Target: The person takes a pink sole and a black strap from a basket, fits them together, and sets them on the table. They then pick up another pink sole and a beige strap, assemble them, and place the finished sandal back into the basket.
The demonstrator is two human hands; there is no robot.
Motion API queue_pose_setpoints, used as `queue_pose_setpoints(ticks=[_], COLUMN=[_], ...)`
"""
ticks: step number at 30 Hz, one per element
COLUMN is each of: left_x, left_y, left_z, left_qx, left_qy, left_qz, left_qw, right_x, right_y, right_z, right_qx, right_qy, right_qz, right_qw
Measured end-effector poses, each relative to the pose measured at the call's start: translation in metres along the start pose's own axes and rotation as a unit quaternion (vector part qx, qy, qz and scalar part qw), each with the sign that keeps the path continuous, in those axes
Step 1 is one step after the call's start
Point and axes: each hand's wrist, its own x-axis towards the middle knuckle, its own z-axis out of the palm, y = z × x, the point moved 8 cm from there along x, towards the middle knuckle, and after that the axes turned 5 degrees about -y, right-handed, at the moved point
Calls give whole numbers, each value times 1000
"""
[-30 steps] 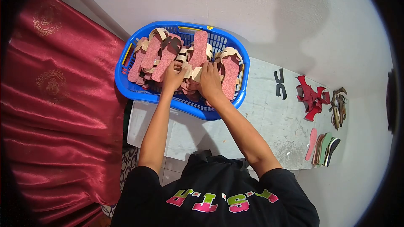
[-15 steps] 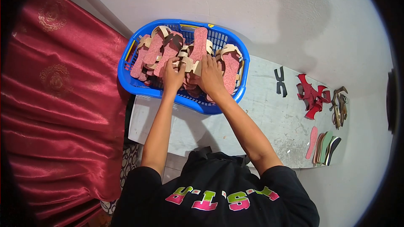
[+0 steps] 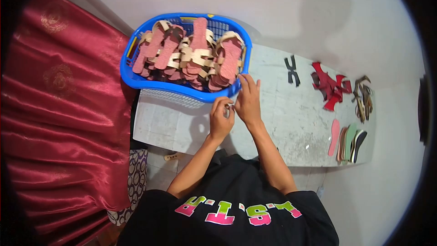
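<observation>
My left hand [image 3: 221,118] is just off the front rim of the blue basket [image 3: 157,85], its fingers curled round toward the thumb with nothing showing in them. To its right, my right hand [image 3: 248,100] is open, fingers stretched out beside the basket's front right corner. The two hands are close together. Inside the basket lie many pink-soled pieces of footwear with cream straps, such as the sandal [image 3: 229,60] on the right side and the sandal [image 3: 200,41] in the middle. Some straps among them are dark brown.
On the grey-white table [image 3: 282,118] lie black strap pieces [image 3: 292,70], a heap of red strap pieces [image 3: 328,84] and brown straps [image 3: 363,98]. Near its front right edge are a pink sole [image 3: 334,137] and several stacked soles [image 3: 349,142]. A red curtain [image 3: 68,109] hangs at the left.
Both hands have left the sandals and drawn back toward me and to the right, out past the basket's front rim. The basket appears further left and higher in view.
</observation>
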Motion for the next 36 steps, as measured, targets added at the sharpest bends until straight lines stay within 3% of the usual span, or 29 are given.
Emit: queue_pose_setpoints(ticks=[1,5,11,12,15,21,23,29,36], left_x=[-14,-68,-108,-112,-112,-123,-128,-142,-129], left_y=[-6,-35,-37,-40,-29,-27,-34,-30,-28], left_z=[21,108,206,222,262,337,346,363,361], left_qx=[-26,4,127,129,139,220,309,383,364], left_qy=[-55,-257,-349,-377,-382,-424,-417,-393,-381], left_qz=[-57,-127,-34,-61,-20,-68,-177,-190,-211], left_qw=[997,958,928,915,914,876,836,814,823], right_x=[-19,-94,-197,-211,-243,-270,-276,-287,-279], right_y=[15,86,185,201,243,305,321,327,328], right_z=[-8,-33,-66,-72,-87,-112,-118,-119,-109], right_qx=[-11,-44,-109,-117,-129,-135,-141,-165,-168], right_qy=[8,6,-65,-84,-128,-180,-208,-253,-316], right_qz=[27,142,281,310,354,356,346,245,275], right_qw=[1000,989,951,940,917,907,904,921,892])
